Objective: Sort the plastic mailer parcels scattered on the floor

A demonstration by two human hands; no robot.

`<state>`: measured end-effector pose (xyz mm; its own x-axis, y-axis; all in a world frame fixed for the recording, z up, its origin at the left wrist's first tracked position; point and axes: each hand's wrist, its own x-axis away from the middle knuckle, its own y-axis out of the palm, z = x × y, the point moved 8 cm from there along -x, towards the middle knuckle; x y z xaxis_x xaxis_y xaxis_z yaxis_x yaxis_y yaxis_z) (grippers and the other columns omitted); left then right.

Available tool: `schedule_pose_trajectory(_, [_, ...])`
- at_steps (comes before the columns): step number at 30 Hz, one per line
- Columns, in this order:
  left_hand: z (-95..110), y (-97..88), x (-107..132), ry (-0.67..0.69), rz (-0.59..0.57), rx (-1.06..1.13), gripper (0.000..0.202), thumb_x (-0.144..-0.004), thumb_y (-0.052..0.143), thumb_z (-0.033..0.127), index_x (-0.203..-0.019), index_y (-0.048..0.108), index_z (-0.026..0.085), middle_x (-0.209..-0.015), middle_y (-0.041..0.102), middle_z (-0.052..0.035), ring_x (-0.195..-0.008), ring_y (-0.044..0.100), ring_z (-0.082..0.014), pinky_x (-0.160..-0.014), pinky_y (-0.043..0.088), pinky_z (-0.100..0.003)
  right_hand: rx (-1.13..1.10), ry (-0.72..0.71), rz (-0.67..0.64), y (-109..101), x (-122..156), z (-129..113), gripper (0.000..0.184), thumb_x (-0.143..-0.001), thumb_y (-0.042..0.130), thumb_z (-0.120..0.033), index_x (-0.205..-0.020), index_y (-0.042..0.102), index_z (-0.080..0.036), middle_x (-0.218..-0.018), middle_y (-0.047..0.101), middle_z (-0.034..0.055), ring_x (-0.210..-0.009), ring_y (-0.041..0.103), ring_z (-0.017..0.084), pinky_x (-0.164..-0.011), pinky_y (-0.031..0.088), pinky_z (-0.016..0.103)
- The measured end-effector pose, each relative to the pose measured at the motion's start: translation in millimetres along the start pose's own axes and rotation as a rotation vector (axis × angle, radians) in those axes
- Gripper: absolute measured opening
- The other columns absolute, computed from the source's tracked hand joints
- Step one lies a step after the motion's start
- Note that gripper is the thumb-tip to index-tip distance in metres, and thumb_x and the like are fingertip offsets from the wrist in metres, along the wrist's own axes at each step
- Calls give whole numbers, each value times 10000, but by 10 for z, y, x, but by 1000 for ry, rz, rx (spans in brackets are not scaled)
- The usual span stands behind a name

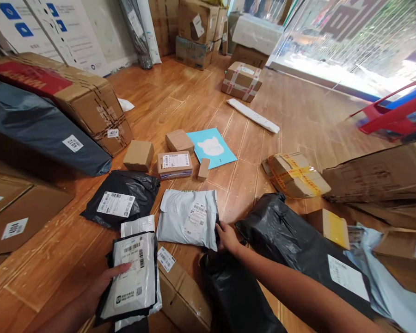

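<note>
The left hand (pixel 106 282) is gripping stacked mailers (pixel 133 273); the right hand (pixel 227 237) is pinching a grey mailer (pixel 189 218); the loose stack is risking sliding out.

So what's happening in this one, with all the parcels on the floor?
A person is handling mail parcels spread across a wooden floor. The left hand holds a small stack of flat mailers with printed labels facing up. The right hand touches the right edge of a grey poly mailer lying on the floor. Black bags and small cardboard boxes lie around them.
</note>
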<state>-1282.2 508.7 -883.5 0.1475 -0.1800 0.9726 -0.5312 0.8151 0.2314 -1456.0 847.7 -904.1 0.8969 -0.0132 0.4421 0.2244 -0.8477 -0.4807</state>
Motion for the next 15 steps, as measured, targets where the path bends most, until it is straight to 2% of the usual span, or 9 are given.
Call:
schedule_pose_trajectory(2, [-16, -11, -5, -11, -19, -2, 215, -788, 621, 256, -836, 642, 48, -800, 729, -204, -677, 696, -321, -665, 574, -421, -60, -108, 47, -213, 18, -262, 365, -774, 456, -555, -664, 520, -212, -648, 546, 15, -681, 509, 205, -701, 419, 350])
schedule_pose_trajectory(5, [-46, -37, 16, -37, -55, 11, 255, -777, 628, 267, -871, 651, 31, -841, 724, -223, -682, 696, -321, -671, 574, -424, -181, -224, 110, -638, 22, -623, 433, -750, 460, -639, -698, 526, -214, -734, 546, 16, -784, 496, 211, -781, 406, 349])
schedule_pose_trajectory(7, [-70, -43, 33, -61, -78, 15, 270, -766, 639, 267, -881, 656, 22, -835, 724, -225, -697, 697, -323, -682, 575, -422, -277, -247, 120, -889, 7, -784, 441, -695, 542, -654, -727, 544, -214, -813, 562, 17, -880, 494, 216, -859, 390, 340])
schedule_pose_trajectory(9, [-71, -40, 35, -61, -76, 9, 267, -761, 645, 274, -868, 661, 30, -825, 728, -213, -720, 699, -323, -692, 577, -415, -386, -212, 62, -1016, -6, -855, 433, -658, 607, -635, -768, 568, -218, -836, 587, 14, -920, 514, 219, -873, 401, 337])
schedule_pose_trajectory(12, [-26, 29, 4, -21, -57, -45, 313, -758, 657, 320, -903, 661, 43, -848, 733, -192, -751, 701, -317, -701, 579, -400, -546, -77, -124, -927, 48, -835, 416, -641, 654, -591, -799, 589, -211, -747, 623, 14, -808, 583, 218, -762, 460, 346])
schedule_pose_trajectory(15, [93, 179, -51, 106, -14, -119, 349, -744, 682, 318, -976, 650, 59, -868, 738, -170, -783, 703, -307, -711, 579, -380, -660, 48, -307, -622, 198, -805, 396, -582, 738, -518, -752, 604, -186, -657, 627, 11, -669, 599, 195, -691, 480, 339])
